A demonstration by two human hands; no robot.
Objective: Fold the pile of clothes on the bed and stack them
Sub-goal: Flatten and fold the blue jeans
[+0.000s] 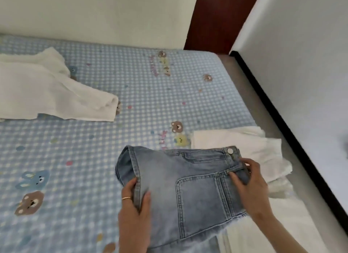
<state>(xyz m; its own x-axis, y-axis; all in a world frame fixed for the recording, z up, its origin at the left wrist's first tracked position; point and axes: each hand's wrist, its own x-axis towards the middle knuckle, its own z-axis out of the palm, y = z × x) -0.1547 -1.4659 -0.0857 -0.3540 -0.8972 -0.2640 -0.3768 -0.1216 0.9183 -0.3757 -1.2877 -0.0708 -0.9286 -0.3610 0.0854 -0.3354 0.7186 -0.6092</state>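
Item: faded blue denim shorts (180, 185), near the bed's right edge, my left hand (134, 205) gripping the hem, my right hand (248, 185) pinching the waistband; risk: stiff fold springing open over the folded white garment (250, 145).

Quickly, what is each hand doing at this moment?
Left hand: grips the hem edge of the denim shorts, thumb on top.
Right hand: pinches the shorts' waistband near the button.
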